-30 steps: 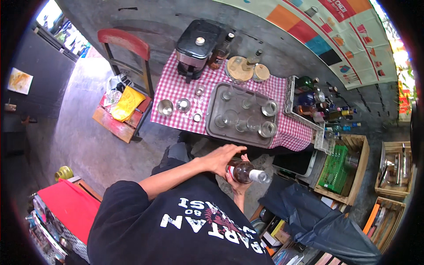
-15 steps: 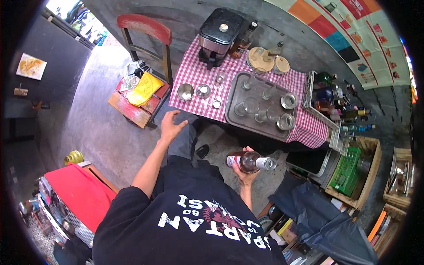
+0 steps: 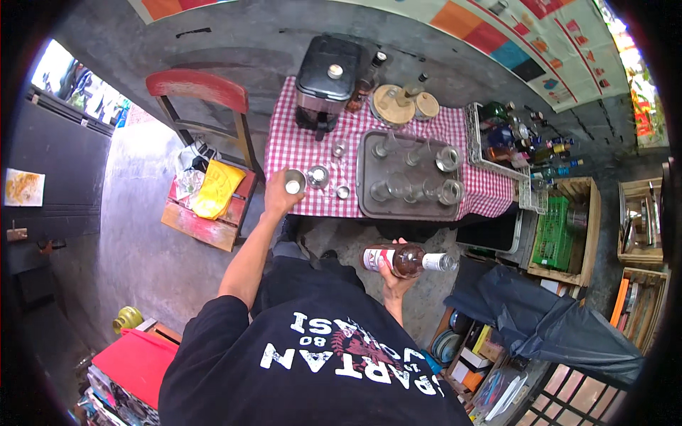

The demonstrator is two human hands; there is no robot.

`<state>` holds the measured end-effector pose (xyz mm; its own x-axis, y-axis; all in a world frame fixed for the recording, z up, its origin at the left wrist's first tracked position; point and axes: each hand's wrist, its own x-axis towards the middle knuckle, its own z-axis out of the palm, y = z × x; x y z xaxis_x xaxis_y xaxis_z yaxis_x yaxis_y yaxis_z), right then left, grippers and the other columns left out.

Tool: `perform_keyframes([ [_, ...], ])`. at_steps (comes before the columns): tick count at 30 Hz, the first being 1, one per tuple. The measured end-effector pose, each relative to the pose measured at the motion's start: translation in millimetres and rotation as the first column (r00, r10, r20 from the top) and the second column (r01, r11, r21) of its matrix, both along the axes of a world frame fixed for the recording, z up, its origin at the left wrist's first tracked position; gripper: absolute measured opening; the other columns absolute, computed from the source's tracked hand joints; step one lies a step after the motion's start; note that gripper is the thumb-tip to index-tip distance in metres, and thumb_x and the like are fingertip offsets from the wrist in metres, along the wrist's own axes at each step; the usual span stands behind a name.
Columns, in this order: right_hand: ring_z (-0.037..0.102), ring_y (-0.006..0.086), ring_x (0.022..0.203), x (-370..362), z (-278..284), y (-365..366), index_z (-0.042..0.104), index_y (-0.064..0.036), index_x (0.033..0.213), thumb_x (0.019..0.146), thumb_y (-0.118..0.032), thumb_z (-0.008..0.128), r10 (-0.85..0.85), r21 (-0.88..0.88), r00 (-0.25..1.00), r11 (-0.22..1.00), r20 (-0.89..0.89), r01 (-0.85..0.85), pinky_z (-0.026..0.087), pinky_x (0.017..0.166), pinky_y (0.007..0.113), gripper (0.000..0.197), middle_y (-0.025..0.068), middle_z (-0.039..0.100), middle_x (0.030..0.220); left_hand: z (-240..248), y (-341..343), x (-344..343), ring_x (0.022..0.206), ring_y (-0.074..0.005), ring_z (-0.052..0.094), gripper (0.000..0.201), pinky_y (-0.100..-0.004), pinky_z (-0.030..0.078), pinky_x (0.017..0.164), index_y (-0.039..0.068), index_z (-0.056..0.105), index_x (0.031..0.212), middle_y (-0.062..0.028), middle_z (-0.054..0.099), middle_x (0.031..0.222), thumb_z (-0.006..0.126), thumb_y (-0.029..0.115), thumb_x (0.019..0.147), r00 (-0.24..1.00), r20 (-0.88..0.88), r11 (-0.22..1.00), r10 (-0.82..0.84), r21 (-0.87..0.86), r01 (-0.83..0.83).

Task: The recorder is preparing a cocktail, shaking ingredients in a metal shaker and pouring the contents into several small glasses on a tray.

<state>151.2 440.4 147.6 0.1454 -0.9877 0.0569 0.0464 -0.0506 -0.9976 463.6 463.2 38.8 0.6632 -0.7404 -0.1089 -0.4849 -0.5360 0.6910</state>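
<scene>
My left hand (image 3: 278, 193) is wrapped round a metal cup (image 3: 293, 186) at the near left corner of the table with the red-and-white checked cloth (image 3: 330, 206). In my right hand (image 3: 396, 282) a bottle (image 3: 408, 261) of reddish-brown liquid lies tilted nearly flat, its pale-capped neck pointing right, in front of the table. Beside the cup stands a round glass vessel (image 3: 317, 177), with small glasses (image 3: 339, 149) close by. Several clear glasses (image 3: 449, 192) stand on a dark grey tray (image 3: 367, 202) to the right.
A black coffee machine or fryer-like appliance (image 3: 327, 78) stands at the back left beside a dark bottle (image 3: 366, 84). Round wooden boards (image 3: 393, 106) lie behind the tray. A wire basket of bottles (image 3: 474, 142) borders the right. A red chair (image 3: 199, 89) holds a yellow bag (image 3: 219, 190).
My left hand has moved forward to the table and closed round the metal cup. The bottle stays in my right hand, and the view has shifted.
</scene>
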Motion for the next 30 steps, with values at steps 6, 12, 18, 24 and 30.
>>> perform_keyframes([
  [6,0.052,0.0296,0.112,43,-14,3,0.034,0.0022,0.126,0.060,0.001,0.077,-0.066,-0.069,0.988,0.995,0.141,0.077,0.037,0.102,0.044,0.078,0.0186,0.050,0.120,-1,-21,38,0.103,-0.0332,0.054,0.073,-0.0392,0.044,0.090,0.003,0.048,0.120,-0.0170,0.056,0.111,0.078,0.019,0.055,0.991,-0.016,0.979,-0.130,-0.158,0.126],
  [12,0.056,0.0221,0.106,73,-24,16,0.046,0.0031,0.118,0.057,-0.005,0.079,-0.209,-0.023,0.977,0.977,0.038,0.210,0.044,0.094,0.037,0.070,0.0126,0.055,0.113,-67,-26,59,0.112,-0.0347,0.046,0.097,-0.0423,0.036,0.097,0.001,0.032,0.134,-0.0191,0.048,0.119,0.080,0.031,0.055,0.962,-0.012,0.959,-0.273,-0.083,0.271],
  [18,0.058,0.0192,0.093,84,-18,9,0.053,0.0017,0.111,0.053,-0.015,0.083,-0.200,-0.065,0.978,0.978,-0.055,0.196,0.047,0.083,0.032,0.067,0.0092,0.057,0.102,-12,-18,43,0.119,-0.0360,0.042,0.102,-0.0423,0.035,0.099,0.002,0.028,0.136,-0.0210,0.045,0.128,0.082,0.034,0.055,0.965,0.058,0.964,-0.257,-0.053,0.260],
  [24,0.061,0.0170,0.078,83,-23,-11,0.055,-0.0009,0.102,0.053,-0.017,0.084,-0.091,-0.112,0.992,0.990,-0.087,0.081,0.050,0.074,0.031,0.059,0.0062,0.061,0.089,45,-38,6,0.111,-0.0378,0.046,0.081,-0.0449,0.038,0.094,0.003,0.042,0.126,-0.0225,0.045,0.123,0.078,0.028,0.058,0.899,0.399,0.956,-0.183,-0.140,0.257],
  [30,0.062,0.0162,0.076,84,-11,-19,0.055,-0.0025,0.096,0.052,-0.020,0.086,0.071,-0.027,0.988,0.997,-0.136,-0.075,0.050,0.070,0.030,0.057,0.0066,0.063,0.084,-1,-79,-13,0.110,-0.0366,0.047,0.053,-0.0445,0.042,0.092,0.006,0.051,0.115,-0.0218,0.048,0.119,0.068,0.016,0.066,0.641,0.195,0.659,-0.742,0.035,0.752],
])
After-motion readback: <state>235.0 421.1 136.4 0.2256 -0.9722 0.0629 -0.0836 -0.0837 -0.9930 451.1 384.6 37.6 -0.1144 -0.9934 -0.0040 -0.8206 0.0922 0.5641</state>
